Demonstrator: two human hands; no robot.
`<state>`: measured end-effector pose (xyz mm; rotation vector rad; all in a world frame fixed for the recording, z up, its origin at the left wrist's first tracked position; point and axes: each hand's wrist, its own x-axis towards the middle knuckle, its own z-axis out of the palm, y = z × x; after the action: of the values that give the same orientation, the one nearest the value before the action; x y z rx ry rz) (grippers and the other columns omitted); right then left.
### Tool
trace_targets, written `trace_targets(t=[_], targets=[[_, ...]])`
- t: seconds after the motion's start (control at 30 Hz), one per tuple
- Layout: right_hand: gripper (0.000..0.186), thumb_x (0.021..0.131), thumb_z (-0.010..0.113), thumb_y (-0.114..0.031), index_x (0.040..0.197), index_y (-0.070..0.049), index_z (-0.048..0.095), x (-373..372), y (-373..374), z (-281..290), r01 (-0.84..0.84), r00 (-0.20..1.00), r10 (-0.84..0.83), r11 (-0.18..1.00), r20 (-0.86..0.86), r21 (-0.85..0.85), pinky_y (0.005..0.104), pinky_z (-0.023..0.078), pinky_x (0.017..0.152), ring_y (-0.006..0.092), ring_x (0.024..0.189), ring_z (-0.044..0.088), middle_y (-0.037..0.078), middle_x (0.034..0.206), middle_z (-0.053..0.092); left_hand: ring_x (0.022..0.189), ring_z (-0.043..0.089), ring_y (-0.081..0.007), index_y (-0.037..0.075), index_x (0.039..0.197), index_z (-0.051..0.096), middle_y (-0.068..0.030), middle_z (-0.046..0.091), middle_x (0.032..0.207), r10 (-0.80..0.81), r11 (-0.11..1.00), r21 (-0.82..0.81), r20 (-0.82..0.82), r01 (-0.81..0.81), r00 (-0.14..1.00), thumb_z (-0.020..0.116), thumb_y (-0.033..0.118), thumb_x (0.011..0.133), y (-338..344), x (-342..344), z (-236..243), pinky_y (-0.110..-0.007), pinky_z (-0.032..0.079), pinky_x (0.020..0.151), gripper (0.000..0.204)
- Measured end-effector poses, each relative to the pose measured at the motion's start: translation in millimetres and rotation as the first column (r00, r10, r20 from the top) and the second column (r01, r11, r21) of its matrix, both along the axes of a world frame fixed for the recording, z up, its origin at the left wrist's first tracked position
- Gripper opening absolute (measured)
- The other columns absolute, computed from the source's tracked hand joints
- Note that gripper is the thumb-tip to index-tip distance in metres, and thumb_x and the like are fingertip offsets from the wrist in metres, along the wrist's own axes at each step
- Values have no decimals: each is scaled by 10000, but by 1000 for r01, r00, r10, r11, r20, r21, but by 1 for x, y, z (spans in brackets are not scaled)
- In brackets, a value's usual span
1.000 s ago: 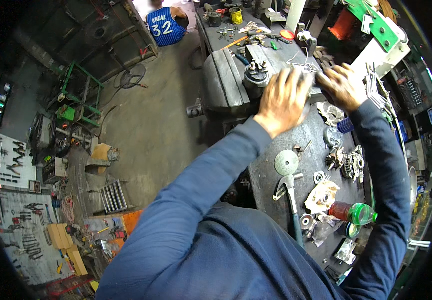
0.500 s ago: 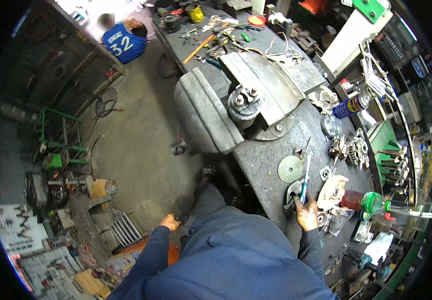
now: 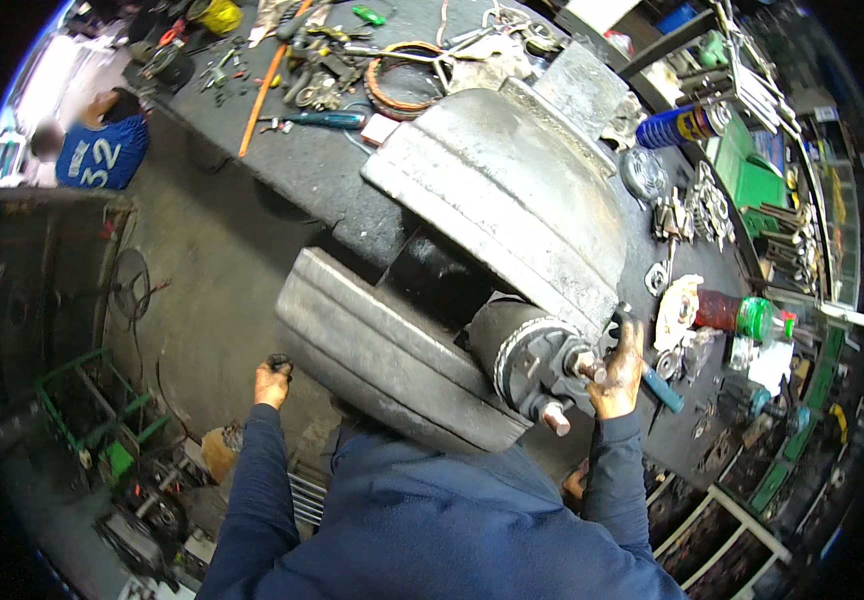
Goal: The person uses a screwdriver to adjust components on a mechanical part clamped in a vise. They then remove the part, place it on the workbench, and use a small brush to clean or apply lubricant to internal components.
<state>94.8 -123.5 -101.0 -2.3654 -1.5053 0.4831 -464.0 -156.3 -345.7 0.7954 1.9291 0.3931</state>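
Far left, up top: a person in a blue shirt [image 3: 102,150], sitting on the grey concrete floor [image 3: 202,260]. Lower left: a green metal frame [image 3: 92,410] with thin bars.

Left hand [image 3: 273,381], dark with grease, curled shut around a small black lump, held low over the floor, just beside the long grey metal guard [image 3: 382,365]. Smooth, curved, dull and scratched, that guard.

In the middle: a big rounded metal housing [image 3: 502,200], silver-grey and rough, lying on the dark surface [image 3: 322,170]. Under its lower edge: a round motor part [image 3: 527,360], a black and grey drum shape with short shiny studs poking out.

Right hand [image 3: 617,375], also greasy, gripping a tool with a blue-green handle [image 3: 664,390], pressed right up against the studs of the motor part, at the near edge of the surface.

Up top: an orange ring of rubber belt [image 3: 402,75] and a mess of small metal tools. Further right: a blue spray can [image 3: 677,125] lying down, toothed metal gears [image 3: 707,205], a crumpled white rag [image 3: 674,310], and a red bottle with a green cap [image 3: 737,313] on its side.
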Motion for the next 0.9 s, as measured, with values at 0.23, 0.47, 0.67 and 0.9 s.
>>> trace_targets(t=[0.23,0.47,0.67,0.9], targets=[[537,865,775,-342,1179,72,637,-73,0,66,-154,974,219,828,-58,539,445,507,910,363,1017,637,220,1108,665,1123,656,-315,9,1300,619,-213,686,1173,-416,903,-165,-104,397,903,785,132,863,14,-50,-89,-374,509,979,483],[1001,580,950,-541,1359,-24,592,-118,41,110,-222,969,247,829,20,514,533,393,1116,421,1322,464,244,1362,505,1403,416,-422,15,1528,352,-249,427,1490,-843,400,-19,-401,916,359,934,331,654,59,61,0,-452,418,1151,1096],[685,628,935,-279,1224,-59,680,-125,60,93,-205,944,318,770,-85,604,525,335,1155,427,1366,409,211,1427,511,1176,594,-414,122,1294,607,-202,626,1196,-714,181,419,-567,890,412,757,380,818,35,114,-63,-508,451,1050,562],[686,722,897,-372,1280,-56,655,-124,63,80,-194,951,306,709,-49,678,488,357,1131,391,1311,468,198,1363,563,1243,584,-426,-11,1394,470,-292,565,1364,94,884,468,-210,16,973,834,97,757,93,53,6,-466,467,1084,742]])
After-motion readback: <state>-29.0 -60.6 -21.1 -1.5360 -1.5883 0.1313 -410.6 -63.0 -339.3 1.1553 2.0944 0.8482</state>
